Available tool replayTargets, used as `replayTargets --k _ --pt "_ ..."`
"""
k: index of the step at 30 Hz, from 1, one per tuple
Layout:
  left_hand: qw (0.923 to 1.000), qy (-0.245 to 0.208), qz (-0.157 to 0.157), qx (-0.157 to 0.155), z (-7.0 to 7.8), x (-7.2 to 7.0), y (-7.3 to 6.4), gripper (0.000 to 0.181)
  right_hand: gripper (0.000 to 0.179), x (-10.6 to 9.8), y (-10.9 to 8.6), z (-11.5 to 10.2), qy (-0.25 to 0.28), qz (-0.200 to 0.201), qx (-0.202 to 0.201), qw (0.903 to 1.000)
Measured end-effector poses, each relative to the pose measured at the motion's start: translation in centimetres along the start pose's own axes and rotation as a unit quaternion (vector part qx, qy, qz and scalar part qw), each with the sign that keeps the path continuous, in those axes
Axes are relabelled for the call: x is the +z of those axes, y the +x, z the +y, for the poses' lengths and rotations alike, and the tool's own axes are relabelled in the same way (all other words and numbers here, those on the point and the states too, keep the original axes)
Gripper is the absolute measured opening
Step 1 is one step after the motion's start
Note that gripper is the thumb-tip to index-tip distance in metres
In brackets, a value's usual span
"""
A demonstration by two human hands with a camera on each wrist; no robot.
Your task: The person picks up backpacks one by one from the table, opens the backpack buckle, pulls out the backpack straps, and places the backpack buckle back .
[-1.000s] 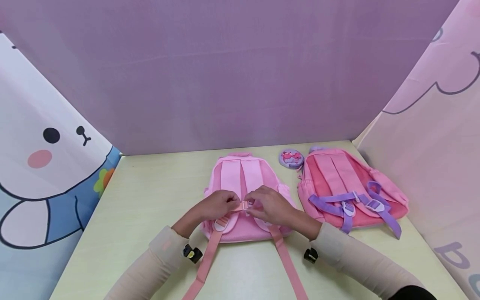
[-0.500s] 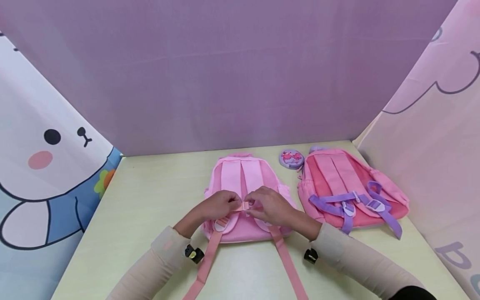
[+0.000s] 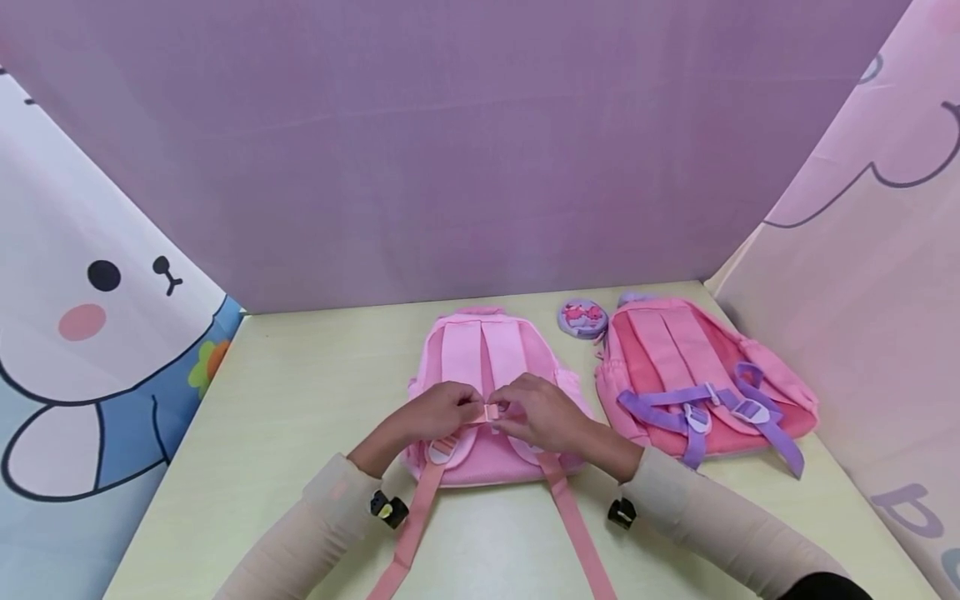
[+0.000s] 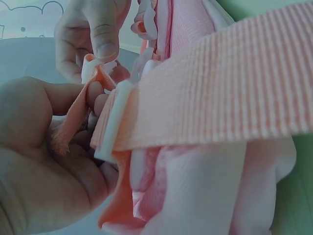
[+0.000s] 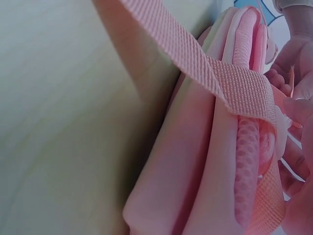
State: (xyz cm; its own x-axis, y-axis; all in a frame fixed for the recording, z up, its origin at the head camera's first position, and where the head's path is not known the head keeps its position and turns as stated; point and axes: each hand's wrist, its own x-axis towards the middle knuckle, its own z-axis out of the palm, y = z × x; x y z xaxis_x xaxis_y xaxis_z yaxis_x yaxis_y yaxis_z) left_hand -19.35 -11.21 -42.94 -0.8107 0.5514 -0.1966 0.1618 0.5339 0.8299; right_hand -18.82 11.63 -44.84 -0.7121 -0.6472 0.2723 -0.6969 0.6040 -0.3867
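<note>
Unmoved: buckle between 2 hands.

Head view evenly bright, pale sheen on the tabletop, wrist views dimmer, hazy, softly shadowed

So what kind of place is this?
It looks like a little booth, maybe set up indoors, though I can't see past it. There's a table, a plain purple wall behind it, and a cartoon panel on the left.
</note>
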Motion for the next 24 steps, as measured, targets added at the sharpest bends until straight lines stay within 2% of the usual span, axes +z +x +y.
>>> replayTargets --k 11,24 --pt "1.0000 0.008 0.001 -0.006 -0.23 -0.92 -0.96 0.020 0.029 -0.07 0.03 -0.04 -0.014 0.002 -0.002 0.9999" --pt "0.9997 -0.015 0.009 -0.015 -0.20 -0.68 -0.76 0.019 0.030 -0.29 0.13 -0.28 0.003 -0.010 0.019 0.9998"
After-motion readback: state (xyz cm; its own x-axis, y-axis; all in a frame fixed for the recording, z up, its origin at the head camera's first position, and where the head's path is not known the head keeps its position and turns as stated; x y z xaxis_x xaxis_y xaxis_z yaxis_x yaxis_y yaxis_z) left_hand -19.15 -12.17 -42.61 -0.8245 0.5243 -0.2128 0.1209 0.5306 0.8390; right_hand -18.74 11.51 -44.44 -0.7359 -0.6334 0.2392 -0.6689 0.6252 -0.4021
